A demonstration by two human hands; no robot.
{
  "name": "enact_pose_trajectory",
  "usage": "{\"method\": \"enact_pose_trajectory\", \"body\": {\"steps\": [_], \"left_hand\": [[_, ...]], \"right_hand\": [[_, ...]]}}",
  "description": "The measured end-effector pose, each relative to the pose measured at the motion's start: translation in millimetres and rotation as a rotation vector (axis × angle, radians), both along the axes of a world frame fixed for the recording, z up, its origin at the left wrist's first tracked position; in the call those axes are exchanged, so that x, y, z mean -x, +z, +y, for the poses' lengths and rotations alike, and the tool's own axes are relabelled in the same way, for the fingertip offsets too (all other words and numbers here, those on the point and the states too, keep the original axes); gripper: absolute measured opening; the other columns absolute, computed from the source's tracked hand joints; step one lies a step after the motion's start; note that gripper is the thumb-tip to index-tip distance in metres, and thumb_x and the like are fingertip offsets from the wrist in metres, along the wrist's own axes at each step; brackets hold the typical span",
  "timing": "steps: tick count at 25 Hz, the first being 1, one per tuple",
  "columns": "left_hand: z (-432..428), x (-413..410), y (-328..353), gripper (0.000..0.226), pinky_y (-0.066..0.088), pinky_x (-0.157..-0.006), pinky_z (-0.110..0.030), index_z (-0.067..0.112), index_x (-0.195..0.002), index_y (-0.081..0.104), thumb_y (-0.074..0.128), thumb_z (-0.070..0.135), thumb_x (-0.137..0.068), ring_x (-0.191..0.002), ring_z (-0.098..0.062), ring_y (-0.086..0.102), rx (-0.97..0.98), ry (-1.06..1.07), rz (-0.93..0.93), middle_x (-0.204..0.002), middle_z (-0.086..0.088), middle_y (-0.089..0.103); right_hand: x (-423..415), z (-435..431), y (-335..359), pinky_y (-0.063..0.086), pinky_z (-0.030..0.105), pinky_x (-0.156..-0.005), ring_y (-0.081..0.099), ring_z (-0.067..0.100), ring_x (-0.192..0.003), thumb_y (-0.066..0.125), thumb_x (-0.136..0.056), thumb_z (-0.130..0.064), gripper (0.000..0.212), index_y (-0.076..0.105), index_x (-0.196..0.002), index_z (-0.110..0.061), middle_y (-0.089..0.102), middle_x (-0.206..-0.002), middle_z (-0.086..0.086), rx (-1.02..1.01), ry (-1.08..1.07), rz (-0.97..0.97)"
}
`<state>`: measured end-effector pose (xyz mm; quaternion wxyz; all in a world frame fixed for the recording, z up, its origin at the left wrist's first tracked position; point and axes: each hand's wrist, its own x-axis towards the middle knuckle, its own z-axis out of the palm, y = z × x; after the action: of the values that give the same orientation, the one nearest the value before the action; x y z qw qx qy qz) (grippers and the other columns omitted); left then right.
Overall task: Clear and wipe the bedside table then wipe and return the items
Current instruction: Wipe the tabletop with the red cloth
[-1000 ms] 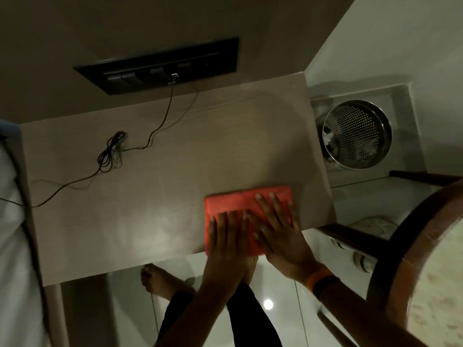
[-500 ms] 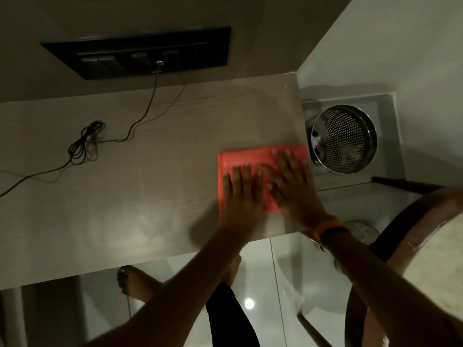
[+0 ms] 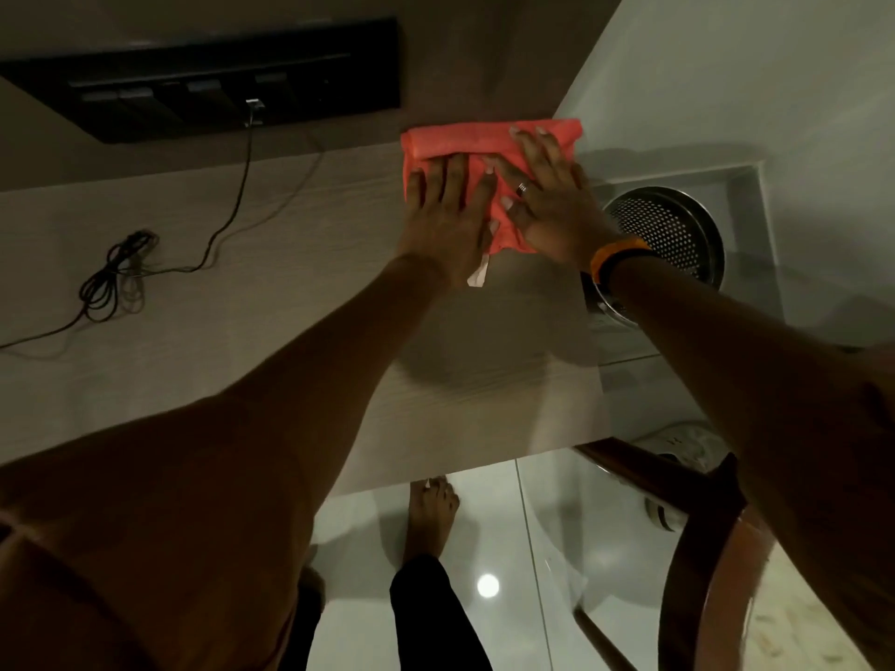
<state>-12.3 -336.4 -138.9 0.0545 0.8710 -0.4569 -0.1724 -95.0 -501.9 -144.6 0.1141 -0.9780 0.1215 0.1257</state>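
A folded red cloth [image 3: 465,138] lies on the pale wooden bedside table [image 3: 290,302], at its far right corner against the wall. My left hand [image 3: 443,220] presses flat on the cloth's left part. My right hand [image 3: 547,201], with a ring and an orange wristband, presses flat on its right part, fingers spread. The cloth's far edge is bunched up against the wall. A small white tag [image 3: 478,276] sticks out from under my left hand.
A black charging cable [image 3: 116,278] lies coiled on the table's left part and runs up to a dark switch panel [image 3: 193,99] on the wall. A perforated metal bin [image 3: 678,234] stands right of the table. A dark wooden chair [image 3: 692,525] is at lower right.
Both hands have pushed the red cloth from the table's near right edge to the far right corner by the wall. The cable has not moved.
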Motion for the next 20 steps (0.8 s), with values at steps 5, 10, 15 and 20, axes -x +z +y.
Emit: {"method": "enact_pose_trajectory", "body": {"steps": [5,10,15,20], "left_hand": [[35.1,88.7,13.5,0.064,0.006,-0.124,-0.056,0.017,-0.157,0.025,0.044,0.038,-0.100,-0.153,-0.042,0.010,-0.004,-0.144,0.097,-0.165,-0.022,0.014],[108.2,185.5,22.3,0.056,0.037,-0.114,-0.058,0.014,-0.138,0.059,0.068,0.030,-0.085,-0.138,-0.038,0.048,0.163,-0.186,0.036,-0.146,-0.014,0.055],[143.3,221.9,22.2,0.042,0.051,-0.103,-0.038,0.017,-0.112,0.074,0.053,0.004,-0.078,-0.112,-0.024,0.069,0.331,-0.329,0.041,-0.117,-0.004,0.073],[183.3,213.1,36.3,0.038,0.059,-0.082,-0.031,0.026,-0.112,0.072,0.073,0.012,-0.077,-0.099,-0.012,0.068,0.233,-0.127,0.280,-0.104,0.008,0.074]], "right_hand": [[112.5,46.7,15.7,0.005,0.057,-0.127,-0.002,0.048,-0.155,0.029,-0.110,-0.029,0.053,0.016,-0.159,-0.016,-0.001,-0.166,0.024,-0.004,-0.104,0.130],[222.1,148.9,30.0,0.007,0.057,-0.129,-0.008,0.047,-0.155,0.039,-0.109,-0.018,0.055,0.018,-0.159,-0.019,-0.002,-0.169,0.021,-0.051,-0.270,0.201],[247.9,203.5,60.6,0.052,0.042,-0.105,0.054,-0.004,-0.125,0.042,-0.106,-0.015,0.041,0.046,-0.143,-0.032,0.054,-0.141,-0.013,-0.537,-0.996,-0.109],[227.4,210.8,84.3,0.055,0.020,-0.080,0.065,-0.006,-0.081,0.050,-0.101,-0.003,0.019,0.069,-0.099,-0.006,0.071,-0.089,-0.017,-0.444,-0.709,-0.019]]}}
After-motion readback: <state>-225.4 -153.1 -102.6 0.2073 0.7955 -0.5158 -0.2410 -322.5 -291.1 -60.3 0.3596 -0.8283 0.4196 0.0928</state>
